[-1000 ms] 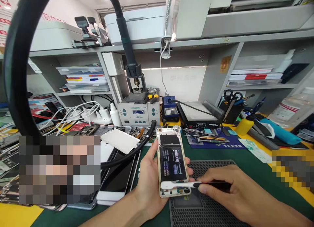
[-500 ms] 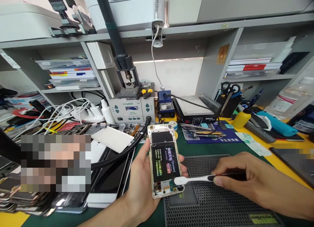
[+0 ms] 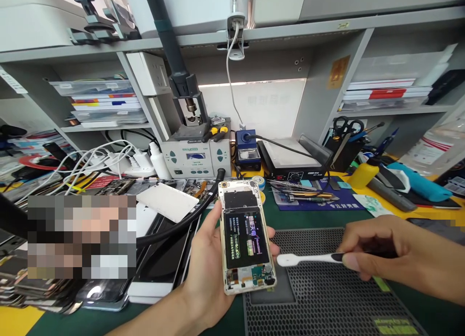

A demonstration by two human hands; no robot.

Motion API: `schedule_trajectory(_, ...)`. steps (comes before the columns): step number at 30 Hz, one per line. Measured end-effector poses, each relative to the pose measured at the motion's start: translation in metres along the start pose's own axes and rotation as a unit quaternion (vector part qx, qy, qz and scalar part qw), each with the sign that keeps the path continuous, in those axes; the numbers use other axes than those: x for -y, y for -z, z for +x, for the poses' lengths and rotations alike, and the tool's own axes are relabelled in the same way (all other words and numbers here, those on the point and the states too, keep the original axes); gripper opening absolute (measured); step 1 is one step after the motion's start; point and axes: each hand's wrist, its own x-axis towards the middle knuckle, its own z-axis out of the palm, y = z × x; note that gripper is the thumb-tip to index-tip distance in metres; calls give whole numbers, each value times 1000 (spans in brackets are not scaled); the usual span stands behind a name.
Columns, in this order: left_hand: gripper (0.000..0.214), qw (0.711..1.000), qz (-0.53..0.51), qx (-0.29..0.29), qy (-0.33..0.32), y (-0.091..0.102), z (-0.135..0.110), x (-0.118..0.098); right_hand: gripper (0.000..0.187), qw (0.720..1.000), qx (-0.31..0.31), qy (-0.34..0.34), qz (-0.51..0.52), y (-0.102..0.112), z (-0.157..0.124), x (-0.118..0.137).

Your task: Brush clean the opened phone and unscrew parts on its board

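Observation:
My left hand [image 3: 205, 273] grips an opened phone [image 3: 245, 236] by its edges, back cover off, with the black battery and the small board at its lower end showing. My right hand [image 3: 385, 253] pinches the dark handle of a white toothbrush [image 3: 308, 259]. The brush head hangs just right of the phone's lower right corner, a small gap away from it. Both are held over a black perforated mat [image 3: 319, 297] on the green bench.
A hot-air station [image 3: 198, 157] with its black hose, a blue tip cleaner [image 3: 247, 154] and a hot plate [image 3: 290, 162] stand behind. Phones and screens [image 3: 160, 258] pile up on the left, beside white cables. A yellow bottle [image 3: 365, 176], scissors and tools lie right.
The brush has drawn back to the right, off the lower end of the phone. My view has dropped and the black ring at the left has left the picture.

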Motion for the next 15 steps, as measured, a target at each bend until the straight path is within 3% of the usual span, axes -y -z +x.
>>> schedule_trajectory(11, 78, 999, -36, 2, 14, 1, 0, -2, 23, 997, 10, -29, 73, 1, 3, 9)
schedule_trajectory(15, 80, 999, -27, 13, 17, 3, 1, -2, 32, 996, 9, -36, 86, -3, 3, 10)
